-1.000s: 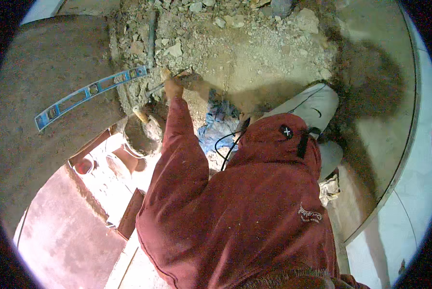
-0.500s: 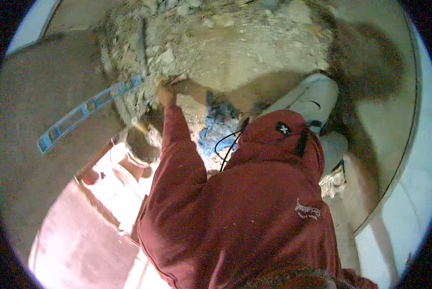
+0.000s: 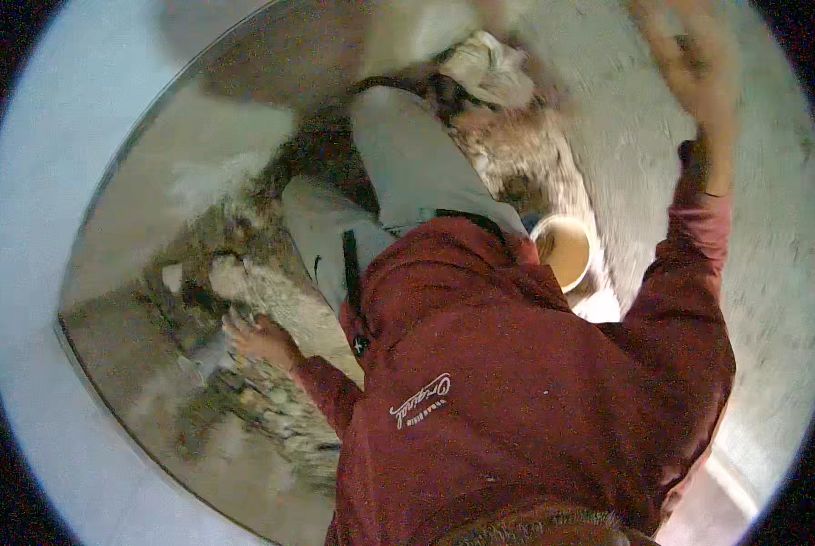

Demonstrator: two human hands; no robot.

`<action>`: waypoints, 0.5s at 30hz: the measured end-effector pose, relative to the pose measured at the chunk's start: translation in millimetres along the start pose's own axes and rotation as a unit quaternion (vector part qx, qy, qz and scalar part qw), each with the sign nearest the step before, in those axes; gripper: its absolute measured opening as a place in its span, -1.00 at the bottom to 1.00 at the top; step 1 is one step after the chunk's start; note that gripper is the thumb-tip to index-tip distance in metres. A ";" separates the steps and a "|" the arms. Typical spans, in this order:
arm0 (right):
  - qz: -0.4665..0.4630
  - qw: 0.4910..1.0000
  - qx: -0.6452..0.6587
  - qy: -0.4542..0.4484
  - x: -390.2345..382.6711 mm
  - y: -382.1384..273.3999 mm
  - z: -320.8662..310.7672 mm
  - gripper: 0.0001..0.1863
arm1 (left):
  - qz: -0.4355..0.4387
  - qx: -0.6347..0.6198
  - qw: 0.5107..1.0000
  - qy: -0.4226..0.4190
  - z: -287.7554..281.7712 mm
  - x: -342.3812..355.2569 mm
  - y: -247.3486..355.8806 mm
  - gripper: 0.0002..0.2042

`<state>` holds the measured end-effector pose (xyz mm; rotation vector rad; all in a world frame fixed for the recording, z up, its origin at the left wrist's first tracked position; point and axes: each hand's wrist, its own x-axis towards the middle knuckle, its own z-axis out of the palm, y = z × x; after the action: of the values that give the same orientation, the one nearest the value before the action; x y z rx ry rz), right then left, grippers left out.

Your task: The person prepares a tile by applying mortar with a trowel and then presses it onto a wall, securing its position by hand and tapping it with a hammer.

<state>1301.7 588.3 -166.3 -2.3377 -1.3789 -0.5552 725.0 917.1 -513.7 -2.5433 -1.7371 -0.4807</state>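
Note:
At the left, my left hand (image 3: 266,342) reaches down to the broken, rubble-strewn ground, its fingers blurred but seemingly apart. Just beyond its fingertips lies a pale greyish flat piece (image 3: 210,356), too smeared to name; whether the hand touches it I cannot tell. A whitish lump (image 3: 230,277) rests in the rubble (image 3: 280,414) above that hand. High on the right, my right hand (image 3: 699,68) is stretched out over the grey floor, blurred by motion, its fingers looking spread. Nothing shows plainly in it.
A round bucket (image 3: 567,252) with a pale rim and tan inside stands right of my legs (image 3: 412,159). A crumpled whitish bag or cloth (image 3: 487,68) lies on more rubble ahead. A curved edge (image 3: 107,177) bounds the floor at the left, beside a pale wall (image 3: 39,246).
My view and body have swung round, and the blue level and blue crumpled material are out of view. My right hand, hidden before, now shows; my left hand is now low over rubble.

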 end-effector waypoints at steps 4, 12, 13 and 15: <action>-0.005 0.992 0.026 -0.125 -122.4 8.6 51.0 -0.58 | 0.210 -0.054 0.968 0.130 -29.0 93.1 -1.0 -0.52; 0.475 0.865 0.103 -0.128 -309.7 20.4 32.1 -0.58 | 0.298 -0.091 0.945 0.096 -65.2 157.9 107.2 -0.50; 0.500 0.843 0.135 -0.144 -319.4 18.5 35.0 -0.57 | 0.310 -0.091 0.942 0.092 -72.7 173.4 121.4 -0.50; 0.531 0.812 0.145 -0.195 -338.5 14.4 38.4 -0.56 | 0.381 -0.053 0.894 0.230 -88.7 203.4 147.7 -0.51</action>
<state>1169.8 350.9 -372.4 -2.5339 -0.0584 0.4567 906.1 1028.3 -352.9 -2.5981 -0.5067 -1.0046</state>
